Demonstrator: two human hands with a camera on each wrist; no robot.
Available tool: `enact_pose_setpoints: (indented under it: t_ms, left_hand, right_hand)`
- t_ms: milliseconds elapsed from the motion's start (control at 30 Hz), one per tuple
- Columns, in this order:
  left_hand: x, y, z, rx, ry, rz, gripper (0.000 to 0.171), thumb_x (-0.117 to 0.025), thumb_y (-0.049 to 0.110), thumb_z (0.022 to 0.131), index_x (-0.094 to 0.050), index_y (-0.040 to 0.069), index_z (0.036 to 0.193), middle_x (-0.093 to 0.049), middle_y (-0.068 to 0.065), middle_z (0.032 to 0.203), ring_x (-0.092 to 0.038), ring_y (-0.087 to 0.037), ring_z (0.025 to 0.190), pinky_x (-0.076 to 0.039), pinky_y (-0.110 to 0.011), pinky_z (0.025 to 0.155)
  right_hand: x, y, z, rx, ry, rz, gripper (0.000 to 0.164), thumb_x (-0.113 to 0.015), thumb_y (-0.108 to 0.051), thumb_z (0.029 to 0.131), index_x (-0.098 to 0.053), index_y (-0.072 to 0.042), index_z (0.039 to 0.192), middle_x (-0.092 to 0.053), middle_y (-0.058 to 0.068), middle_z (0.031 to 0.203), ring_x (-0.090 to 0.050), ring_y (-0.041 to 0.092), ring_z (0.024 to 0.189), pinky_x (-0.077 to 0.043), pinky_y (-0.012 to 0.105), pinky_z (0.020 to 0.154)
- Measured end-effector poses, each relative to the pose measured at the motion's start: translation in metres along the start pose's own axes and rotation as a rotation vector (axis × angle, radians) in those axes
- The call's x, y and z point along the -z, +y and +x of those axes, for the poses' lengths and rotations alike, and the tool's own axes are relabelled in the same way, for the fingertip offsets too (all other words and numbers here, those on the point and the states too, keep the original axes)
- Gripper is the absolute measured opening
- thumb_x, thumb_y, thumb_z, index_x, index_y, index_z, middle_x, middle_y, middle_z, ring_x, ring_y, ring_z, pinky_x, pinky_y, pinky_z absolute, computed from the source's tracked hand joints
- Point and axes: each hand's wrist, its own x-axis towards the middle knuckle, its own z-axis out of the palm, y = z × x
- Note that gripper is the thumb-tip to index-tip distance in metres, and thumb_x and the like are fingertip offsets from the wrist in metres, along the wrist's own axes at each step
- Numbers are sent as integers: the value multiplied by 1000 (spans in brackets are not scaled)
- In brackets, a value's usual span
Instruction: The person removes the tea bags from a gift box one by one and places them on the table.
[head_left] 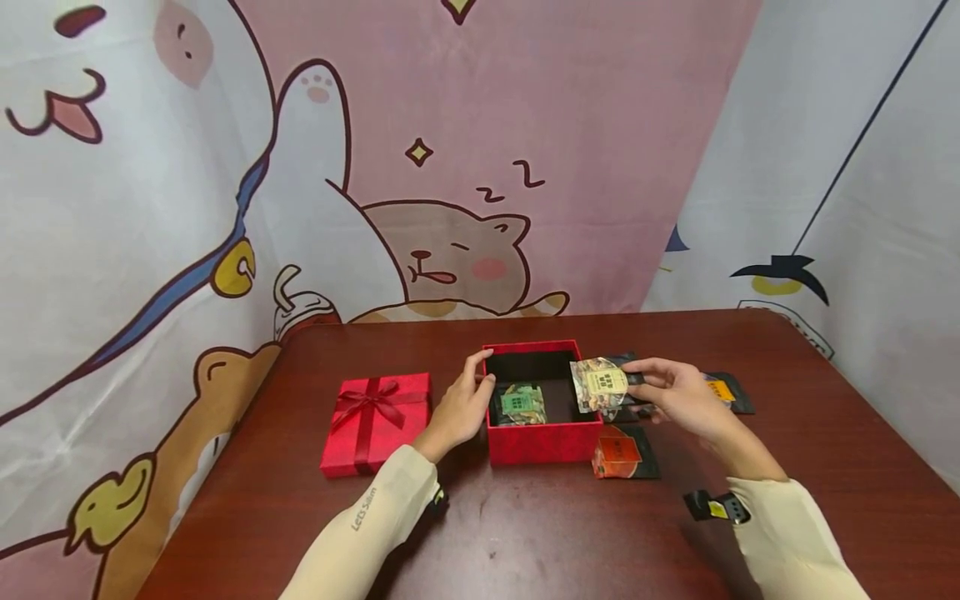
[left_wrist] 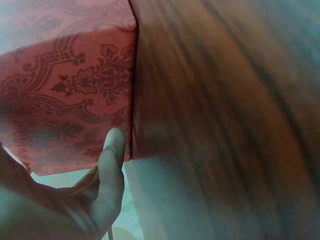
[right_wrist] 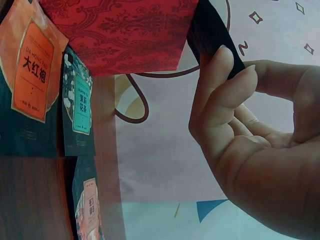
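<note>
An uncovered red gift box (head_left: 546, 444) with a black inside stands mid-table. In it, toward the left, lies a tea packet with a green label (head_left: 522, 403). My left hand (head_left: 459, 410) holds the box at its left wall, thumb by the rim; in the left wrist view the left hand (left_wrist: 95, 195) has a fingertip against the patterned outer wall. Over the box's right edge, my right hand (head_left: 678, 396) pinches a tea packet with a pale yellow label (head_left: 602, 384) by its dark end. The right wrist view shows that packet's black back (right_wrist: 212, 37) between thumb and fingers.
A red lid with a ribbon bow (head_left: 378, 423) lies left of the box. Right of it are an orange-labelled tea packet (head_left: 622, 454), dark packets partly hidden behind the right hand, and a yellow-labelled packet (head_left: 723, 390) farther right. A printed cloth (head_left: 600, 167) hangs behind the table.
</note>
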Motion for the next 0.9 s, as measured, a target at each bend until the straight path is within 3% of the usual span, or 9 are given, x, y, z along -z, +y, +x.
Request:
enact_pose_setpoints:
  t_ms: [267, 800, 900]
  left_hand:
    - [0, 1, 0, -18, 8, 13, 45, -39, 38, 104, -35, 31, 149, -66, -8, 120, -65, -27, 100, -48, -52, 84]
    - [-2, -2, 0, -12, 14, -6, 44, -42, 32, 105, -36, 32, 148, -66, -9, 119, -65, -28, 98, -48, -53, 84]
    - [-2, -2, 0, -12, 15, -1, 44, -41, 36, 104, -36, 33, 148, -66, -8, 119, -65, -27, 97, -48, -52, 83]
  right_hand:
    - [6, 2, -4, 19, -3, 42, 46, -60, -13, 98, -48, 4, 139, -66, 22, 121, -71, 14, 81, -54, 32, 59]
    - [21, 10, -11, 25, 46, 42, 47, -60, -13, 97, -48, 6, 139, -71, 7, 107, -64, 10, 69, -55, 32, 60]
    - [23, 11, -13, 27, 46, 38, 48, -60, -13, 98, -47, 7, 139, -69, 13, 112, -66, 11, 72, -55, 32, 60]
